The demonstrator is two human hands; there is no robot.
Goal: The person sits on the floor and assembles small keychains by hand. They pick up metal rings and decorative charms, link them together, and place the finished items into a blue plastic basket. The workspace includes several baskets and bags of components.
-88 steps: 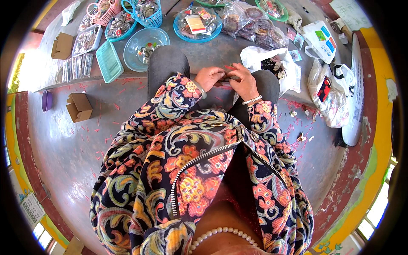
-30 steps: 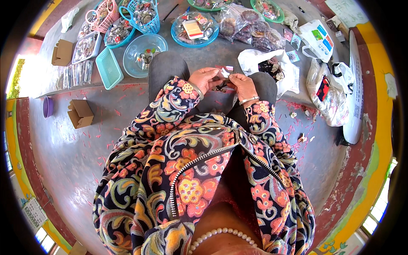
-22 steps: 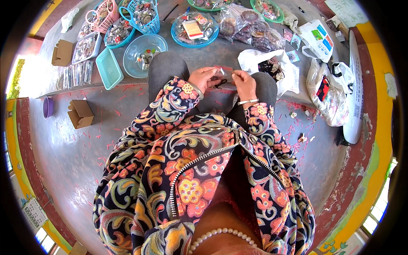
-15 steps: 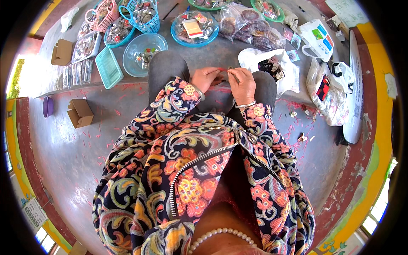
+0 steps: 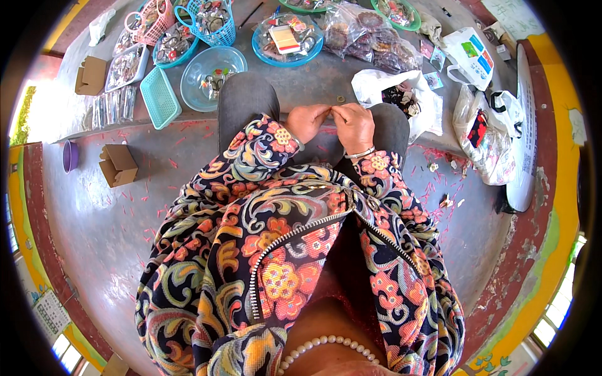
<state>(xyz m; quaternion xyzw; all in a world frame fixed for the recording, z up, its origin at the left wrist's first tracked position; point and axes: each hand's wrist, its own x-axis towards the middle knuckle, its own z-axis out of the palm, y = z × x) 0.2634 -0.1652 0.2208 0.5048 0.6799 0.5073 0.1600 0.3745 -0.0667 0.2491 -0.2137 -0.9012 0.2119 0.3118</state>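
My left hand [image 5: 306,122] and my right hand [image 5: 355,127] meet fingertip to fingertip between my knees, over the near edge of the grey work surface [image 5: 302,89]. Both are closed in a pinch; whatever they hold is too small and too covered by the fingers to name. Just beyond the right fingertips lies a small round brownish piece [image 5: 340,99] on the surface. To the right of that hand, a white plastic bag [image 5: 429,103] stands open with dark items inside. Left of my knee is a clear blue bowl [image 5: 194,78] with a few small coloured pieces in it.
Farther off stand a blue tray [image 5: 263,59] of small goods, clear bags of brownish rings [image 5: 389,50], a blue basket [image 5: 213,31] and a teal basket [image 5: 162,103]. A cardboard box [image 5: 118,166] and purple cup [image 5: 70,156] sit at left. Stuffed bags [image 5: 483,150] lie at right.
My hands have come together at the fingertips, the left turning inward. The red bit seen by the left fingertips is now hidden. The small round piece beyond them now shows fully.
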